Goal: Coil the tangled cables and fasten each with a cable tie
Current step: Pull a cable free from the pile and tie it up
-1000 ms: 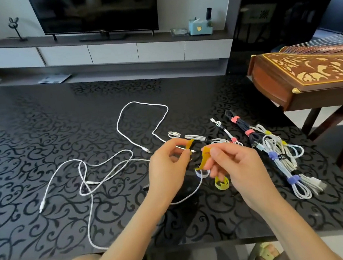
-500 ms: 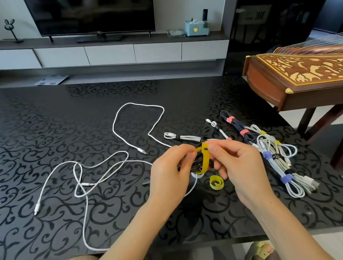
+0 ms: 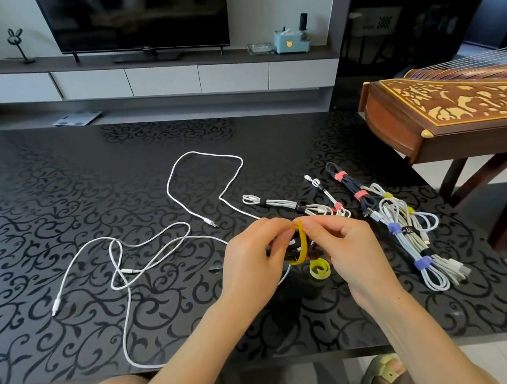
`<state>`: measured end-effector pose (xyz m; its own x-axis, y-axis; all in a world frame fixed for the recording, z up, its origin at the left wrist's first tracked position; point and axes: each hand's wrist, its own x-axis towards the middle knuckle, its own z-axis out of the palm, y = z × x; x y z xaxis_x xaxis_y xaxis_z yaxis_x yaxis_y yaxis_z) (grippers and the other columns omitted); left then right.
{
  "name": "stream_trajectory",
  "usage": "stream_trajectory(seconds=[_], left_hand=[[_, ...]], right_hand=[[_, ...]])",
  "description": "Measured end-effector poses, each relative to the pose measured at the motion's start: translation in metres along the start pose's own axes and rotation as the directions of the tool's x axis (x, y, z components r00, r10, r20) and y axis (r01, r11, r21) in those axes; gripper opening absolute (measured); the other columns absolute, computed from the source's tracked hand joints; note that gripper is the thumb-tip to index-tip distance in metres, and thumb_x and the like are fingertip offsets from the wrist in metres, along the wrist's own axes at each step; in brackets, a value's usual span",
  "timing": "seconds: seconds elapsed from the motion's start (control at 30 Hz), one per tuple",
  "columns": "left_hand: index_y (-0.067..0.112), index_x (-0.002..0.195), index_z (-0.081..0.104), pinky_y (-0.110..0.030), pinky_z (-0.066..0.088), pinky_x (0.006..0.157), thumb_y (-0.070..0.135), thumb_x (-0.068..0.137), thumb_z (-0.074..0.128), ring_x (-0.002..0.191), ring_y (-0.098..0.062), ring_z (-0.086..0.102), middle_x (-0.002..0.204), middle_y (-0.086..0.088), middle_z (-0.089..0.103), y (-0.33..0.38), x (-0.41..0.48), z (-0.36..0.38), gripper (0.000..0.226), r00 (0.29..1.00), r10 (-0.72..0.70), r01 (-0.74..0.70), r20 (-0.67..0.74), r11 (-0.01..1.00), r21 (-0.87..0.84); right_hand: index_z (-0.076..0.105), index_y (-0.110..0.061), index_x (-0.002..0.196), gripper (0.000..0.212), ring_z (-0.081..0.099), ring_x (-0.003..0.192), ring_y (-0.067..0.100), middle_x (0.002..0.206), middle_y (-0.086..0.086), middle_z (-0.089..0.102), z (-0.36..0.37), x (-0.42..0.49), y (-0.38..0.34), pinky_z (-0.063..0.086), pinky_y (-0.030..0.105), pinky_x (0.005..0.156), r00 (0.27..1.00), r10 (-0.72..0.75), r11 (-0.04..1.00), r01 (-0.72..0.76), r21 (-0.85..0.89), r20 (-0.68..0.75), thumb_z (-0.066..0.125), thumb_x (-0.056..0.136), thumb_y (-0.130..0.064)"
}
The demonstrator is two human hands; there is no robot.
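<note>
While both hands meet just above the middle of the black patterned table (image 3: 57, 187), the step in hand appears to be fastening: a yellow tie (image 3: 302, 243) is being wrapped round a small dark cable (image 3: 292, 248) that is already gathered into a coil.

The left hand (image 3: 253, 257) has its fingers curled round the coil from the left, with thumb and forefinger closing at the top of the strap. The right hand (image 3: 348, 244) pinches the strap's upper end between thumb and forefinger; its other fingers are loosely bent and hold nothing.

The strap runs as a narrow bright-yellow band over the top of the coil and down its front to a curve underneath. Whether its end is already pressed shut cannot be told, because the fingers hide it. The coil is mostly hidden between the hands and shows only as short dark loops.

The next move likely calls for pulling the strap snug and pressing its free end flat onto itself, with the left hand holding the loops together.

A spare yellow tie (image 3: 320, 271) lies curled on the table just below the hands. To the left, white cables (image 3: 129, 270) sprawl loose and uncoiled. To the right, finished bundles (image 3: 407, 238) lie side by side, bound with purple, pink, yellow and black ties.
</note>
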<state>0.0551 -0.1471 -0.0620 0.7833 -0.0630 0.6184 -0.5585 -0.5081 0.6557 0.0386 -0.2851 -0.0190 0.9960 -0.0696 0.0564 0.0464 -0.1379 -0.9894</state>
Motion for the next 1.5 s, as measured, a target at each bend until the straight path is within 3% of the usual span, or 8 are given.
stream_trajectory(seconds=[0.13, 0.37, 0.6, 0.73, 1.0, 1.17, 1.33, 1.5], left_hand=[[0.017, 0.093, 0.07, -0.03, 0.048, 0.058, 0.022, 0.09, 0.056, 0.066, -0.009, 0.056, 0.075, 0.007, 0.061, 0.0, 0.0, -0.001, 0.015, 0.996, 0.084, -0.086, 0.036, 0.995, 0.043], [0.017, 0.086, 0.07, -0.031, 0.044, 0.052, 0.026, 0.091, 0.053, 0.059, -0.01, 0.051, 0.068, 0.007, 0.056, 0.006, 0.0, -0.001, 0.02, 0.991, 0.125, -0.129, 0.047, 0.986, 0.104], [0.02, 0.091, 0.069, -0.03, 0.047, 0.061, 0.03, 0.089, 0.054, 0.068, -0.011, 0.058, 0.075, 0.007, 0.062, 0.005, 0.001, -0.003, 0.019, 1.0, -0.008, 0.008, 0.023, 1.0, -0.013], [0.023, 0.09, 0.069, -0.03, 0.047, 0.063, 0.033, 0.088, 0.053, 0.071, -0.011, 0.059, 0.075, 0.008, 0.064, 0.006, 0.002, -0.006, 0.019, 0.998, -0.047, 0.048, 0.034, 0.999, -0.026], [0.024, 0.091, 0.071, -0.029, 0.048, 0.066, 0.033, 0.088, 0.055, 0.072, -0.013, 0.059, 0.074, 0.008, 0.063, 0.007, 0.001, -0.009, 0.018, 0.991, -0.098, 0.104, 0.092, 0.992, -0.065], [0.022, 0.09, 0.073, -0.015, 0.043, 0.065, 0.025, 0.087, 0.06, 0.071, -0.007, 0.056, 0.072, 0.016, 0.059, 0.004, 0.002, -0.012, 0.013, 0.993, -0.081, 0.085, 0.084, 0.995, -0.049], [0.022, 0.088, 0.072, -0.008, 0.036, 0.065, 0.025, 0.086, 0.062, 0.068, -0.002, 0.051, 0.07, 0.018, 0.051, 0.007, 0.001, -0.011, 0.011, 0.982, -0.006, 0.021, 0.19, 0.997, -0.078], [0.028, 0.086, 0.071, -0.013, 0.041, 0.068, 0.023, 0.085, 0.063, 0.073, -0.012, 0.055, 0.074, 0.01, 0.057, 0.008, 0.002, -0.011, 0.01, 0.984, -0.103, 0.122, 0.146, 0.984, -0.133]], right_hand=[[0.077, -0.025, 0.075, 0.025, 0.067, 0.089, 0.023, 0.085, -0.001, 0.074, -0.001, 0.002, 0.002, 0.052, 0.046, 0.085, 0.995, 0.089, 0.995, -0.088, 0.047, -0.037, 0.059, 0.092, -0.022], [0.076, -0.021, 0.073, 0.025, 0.06, 0.063, -0.003, 0.071, -0.007, 0.071, -0.002, 0.003, 0.002, 0.044, 0.022, 0.065, 0.994, 0.105, 0.993, -0.102, 0.064, -0.037, 0.059, 0.092, -0.021], [0.064, -0.028, 0.086, 0.012, 0.054, 0.065, 0.008, 0.071, -0.011, 0.06, 0.006, 0.001, 0.02, 0.042, 0.02, 0.06, 0.875, -0.468, 0.844, 0.4, -0.357, -0.126, 0.055, 0.094, -0.026], [0.068, -0.015, 0.091, 0.027, 0.057, 0.076, 0.007, 0.082, -0.008, 0.061, 0.008, 0.002, 0.029, 0.045, 0.026, 0.066, 0.806, -0.589, 0.722, 0.492, -0.487, -0.058, 0.044, 0.096, -0.029], [0.07, -0.013, 0.101, 0.026, 0.054, 0.077, 0.002, 0.083, -0.009, 0.059, 0.0, 0.004, 0.028, 0.043, 0.014, 0.066, 0.785, -0.617, 0.652, 0.551, -0.52, 0.058, 0.047, 0.094, -0.024], [0.072, -0.018, 0.103, 0.022, 0.053, 0.071, 0.002, 0.075, -0.009, 0.057, -0.008, 0.006, 0.024, 0.036, 0.008, 0.063, 0.863, -0.477, 0.766, 0.5, -0.404, 0.164, 0.057, 0.088, -0.024], [0.072, -0.017, 0.1, 0.032, 0.061, 0.088, -0.002, 0.089, -0.019, 0.065, -0.007, 0.005, 0.028, 0.046, 0.01, 0.074, 0.835, -0.549, 0.734, 0.499, -0.462, 0.029, 0.048, 0.091, -0.035], [0.07, -0.019, 0.095, 0.027, 0.063, 0.078, 0.0, 0.081, -0.023, 0.064, -0.012, 0.005, 0.028, 0.048, 0.013, 0.068, 0.845, -0.534, 0.76, 0.491, -0.426, 0.02, 0.049, 0.091, -0.036]])
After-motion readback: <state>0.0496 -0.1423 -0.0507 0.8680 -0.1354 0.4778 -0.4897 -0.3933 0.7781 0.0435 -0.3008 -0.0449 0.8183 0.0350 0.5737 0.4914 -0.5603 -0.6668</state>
